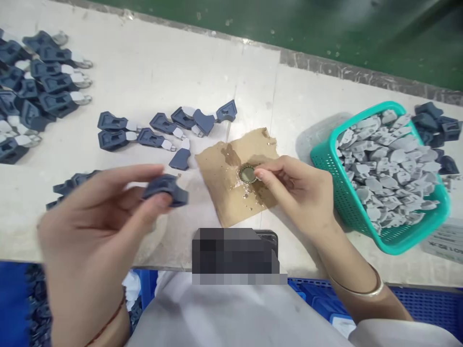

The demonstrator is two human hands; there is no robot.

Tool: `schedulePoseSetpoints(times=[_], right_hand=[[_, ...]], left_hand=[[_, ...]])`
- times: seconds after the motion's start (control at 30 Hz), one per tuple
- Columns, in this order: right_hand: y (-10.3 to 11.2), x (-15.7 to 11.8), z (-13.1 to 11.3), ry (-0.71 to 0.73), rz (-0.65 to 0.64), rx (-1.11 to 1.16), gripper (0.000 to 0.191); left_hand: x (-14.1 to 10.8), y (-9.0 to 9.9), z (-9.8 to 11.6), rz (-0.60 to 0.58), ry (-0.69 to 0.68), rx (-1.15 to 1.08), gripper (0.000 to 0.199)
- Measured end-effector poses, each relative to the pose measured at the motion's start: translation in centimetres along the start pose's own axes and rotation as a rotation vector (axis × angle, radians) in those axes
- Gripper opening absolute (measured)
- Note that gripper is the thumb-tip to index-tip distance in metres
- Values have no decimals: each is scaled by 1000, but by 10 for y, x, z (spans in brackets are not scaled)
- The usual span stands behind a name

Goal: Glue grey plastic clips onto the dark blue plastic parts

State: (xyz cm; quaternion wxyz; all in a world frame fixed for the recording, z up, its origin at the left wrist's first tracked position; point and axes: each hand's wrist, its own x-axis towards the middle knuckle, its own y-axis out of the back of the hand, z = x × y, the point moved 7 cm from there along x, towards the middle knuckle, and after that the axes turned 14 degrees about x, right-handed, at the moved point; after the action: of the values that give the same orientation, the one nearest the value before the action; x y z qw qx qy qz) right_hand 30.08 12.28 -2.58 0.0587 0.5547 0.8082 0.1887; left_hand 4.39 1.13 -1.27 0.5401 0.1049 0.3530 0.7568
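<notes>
Between the thumb and fingers of my left hand (104, 221) is a dark blue plastic part (167, 190), held above the table. My right hand (298, 190) reaches over a piece of brown paper (213, 180), with thumb and forefinger pinched at the right edge of a small round cap (248, 174). Whether a small piece is between those fingertips is hidden. Wet spots and clear drops lie on the paper around the cap. Beyond my left hand, several blue parts (152, 138) lie on the table, many with light grey pieces joined on.
A teal basket (334, 183) full of grey pieces (394, 159) stands at the right, with blue parts (436, 123) behind it. More joined parts (54, 70) cover the far left. A pixelated dark object (235, 253) is at the front edge, above blue crates (318, 301).
</notes>
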Motion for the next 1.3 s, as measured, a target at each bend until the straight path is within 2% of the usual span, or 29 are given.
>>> schedulePoseSetpoints(times=[0.03,0.13,0.2,0.3,0.43,0.53,0.63,0.73,0.93,1.1,1.3], right_hand=[[-4,1,-2,28,-24,-17,10],[-11,4,-5,90,-73,-59,12],[-15,5,-5,112,-109,-94,13],[-19,4,-4,125,-154,-131,14],[-11,2,-1,54,-53,-70,13],[-1,1,4,-32,68,56,16],[1,-1,5,-84,116,212,19],[-1,-2,3,-114,114,325,19],[-12,-6,-6,-85,35,450,13],[-13,-10,-5,-76,45,402,12],[-15,-8,-5,-89,-21,325,14]], left_hand=[[0,-9,6,8,18,-127,27],[1,-50,21,-155,39,-460,14],[1,-70,23,-240,41,-570,11],[0,-84,20,-288,20,-607,11],[1,-88,19,-286,9,-616,11],[1,-90,20,-285,10,-648,13],[1,-94,19,-310,20,-659,11],[0,-97,19,-343,4,-614,8],[-1,-100,27,-424,-79,-518,13],[-3,-103,28,-469,-100,-475,16],[-3,-102,28,-469,-94,-460,16]])
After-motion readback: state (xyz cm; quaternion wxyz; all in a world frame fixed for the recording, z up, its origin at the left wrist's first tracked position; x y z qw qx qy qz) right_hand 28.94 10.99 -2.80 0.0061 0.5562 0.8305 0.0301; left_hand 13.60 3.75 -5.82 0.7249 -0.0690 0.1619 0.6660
